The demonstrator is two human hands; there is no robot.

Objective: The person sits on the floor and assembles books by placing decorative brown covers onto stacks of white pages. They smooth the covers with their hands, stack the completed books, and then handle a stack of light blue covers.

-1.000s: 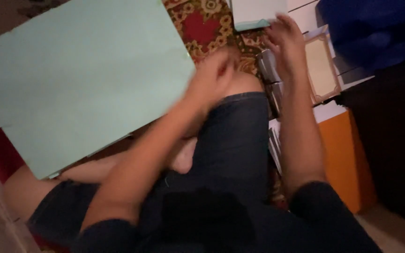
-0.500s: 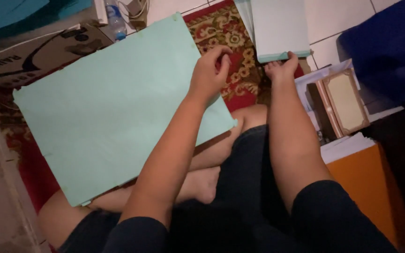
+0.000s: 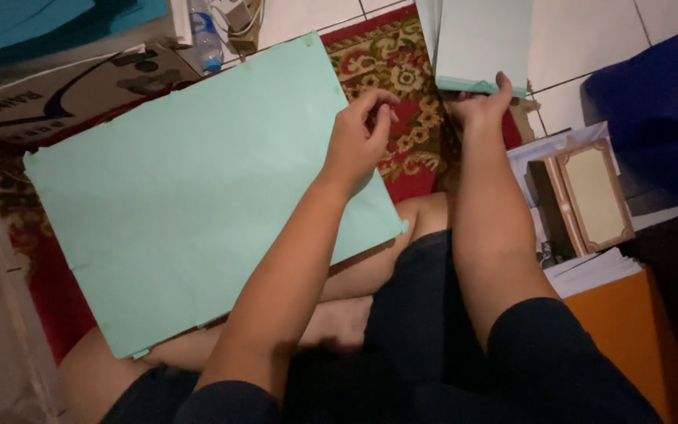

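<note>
The right hand (image 3: 482, 102) gripped the lower edge of a stack of pale green sheets (image 3: 482, 39), thumb on top, its other fingers hidden underneath. The stack ran off the top of the frame. The left hand (image 3: 359, 137) hovered over the large green sheet (image 3: 190, 188), fingers loosely curled, apparently holding nothing.

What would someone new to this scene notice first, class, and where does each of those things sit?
The large pale green sheet dominates the left, lying over the red patterned rug and the person's lap. The left hand hovers at its right edge, while the right hand grips the lower edge of a stack of green sheets at top centre. A small framed panel lies at right.
</note>
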